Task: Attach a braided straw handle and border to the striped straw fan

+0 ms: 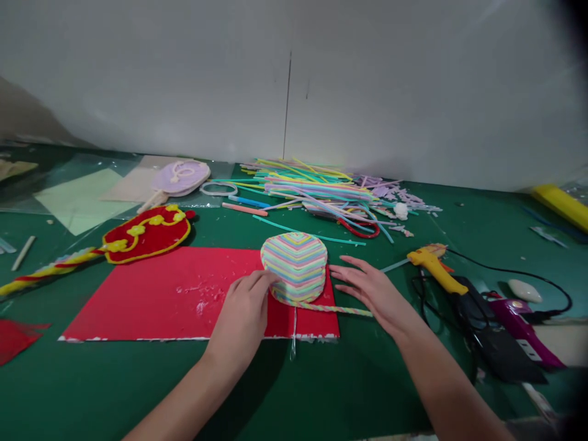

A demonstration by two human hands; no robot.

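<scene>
A round pastel-striped disc (296,264), built from rows of chevron strips, sits over the right part of a red board (151,294). My left hand (248,303) grips the disc's lower left edge, its fingertips partly hidden. Along the bottom edge runs a twisted pastel strip (340,309), which extends right toward my other wrist. A thin looped wire (294,337) sticks out below the disc. My right hand (367,288) hovers just right of the disc, fingers spread and apart from it.
Pastel strips (316,184) lie heaped at the back, with red-handled scissors (361,229) among them. A yellow glue gun (436,269) with its cord lies right, beside a purple device (523,324). Left are a red fan-shaped piece (147,239) and a lilac one (181,177).
</scene>
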